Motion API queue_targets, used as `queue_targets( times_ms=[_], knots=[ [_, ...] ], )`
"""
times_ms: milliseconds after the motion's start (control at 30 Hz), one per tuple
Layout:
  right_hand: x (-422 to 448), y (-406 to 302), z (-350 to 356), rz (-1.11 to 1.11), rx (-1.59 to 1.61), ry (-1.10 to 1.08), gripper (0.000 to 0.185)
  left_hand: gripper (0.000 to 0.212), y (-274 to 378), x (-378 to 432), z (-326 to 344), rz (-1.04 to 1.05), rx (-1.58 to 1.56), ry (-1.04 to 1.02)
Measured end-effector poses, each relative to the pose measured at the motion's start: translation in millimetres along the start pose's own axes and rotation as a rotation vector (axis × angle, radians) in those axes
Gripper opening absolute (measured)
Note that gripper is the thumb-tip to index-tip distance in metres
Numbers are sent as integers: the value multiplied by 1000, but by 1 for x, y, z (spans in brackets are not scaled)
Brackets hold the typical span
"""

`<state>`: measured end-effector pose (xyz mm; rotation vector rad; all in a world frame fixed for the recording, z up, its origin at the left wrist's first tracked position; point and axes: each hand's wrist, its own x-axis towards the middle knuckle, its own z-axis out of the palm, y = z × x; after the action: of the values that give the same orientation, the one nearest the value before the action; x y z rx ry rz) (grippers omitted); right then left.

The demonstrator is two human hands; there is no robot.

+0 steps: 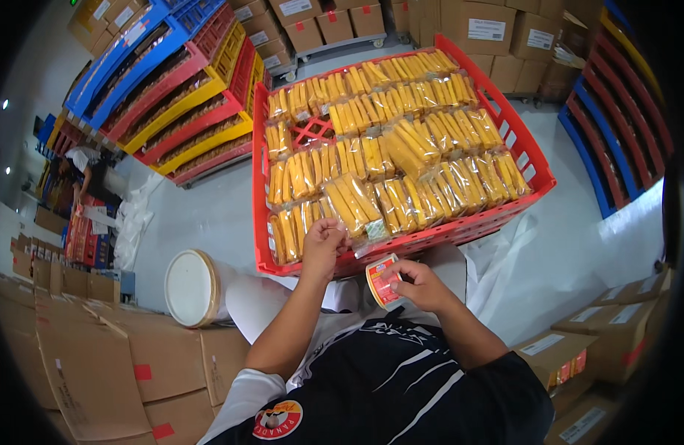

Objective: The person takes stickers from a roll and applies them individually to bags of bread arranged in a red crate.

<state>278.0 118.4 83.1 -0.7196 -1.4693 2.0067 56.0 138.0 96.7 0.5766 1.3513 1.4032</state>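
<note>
A red plastic crate before me holds rows of clear-wrapped packs of yellow bread sticks. One pack lies tilted on top at the near side, a green-and-white sachet at its lower end. The curled fingers of my left hand hold this pack by its lower left corner. Over my lap, the thumb and forefinger of my right hand are on the printed face of a roll of red-and-yellow labels. Its underside is hidden. Farther back, another pack lies slanted over its row.
Stacked blue, red and yellow crates stand at left, more crates at right. Cartons are at lower left, beside a white-lidded tub. Labelled boxes line the back. Another person bends over crates at far left.
</note>
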Motion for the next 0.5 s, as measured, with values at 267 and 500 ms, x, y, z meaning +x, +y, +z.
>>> queue_targets(
  times_ms=[267, 500],
  knots=[
    [5, -11, 30, -202, -98, -76, 53, 41, -27, -72, -33, -182, -39, -197],
    [19, -40, 46, -127, -582, -53, 61, 45, -28, -83, -46, -55, -183, -343]
  ],
)
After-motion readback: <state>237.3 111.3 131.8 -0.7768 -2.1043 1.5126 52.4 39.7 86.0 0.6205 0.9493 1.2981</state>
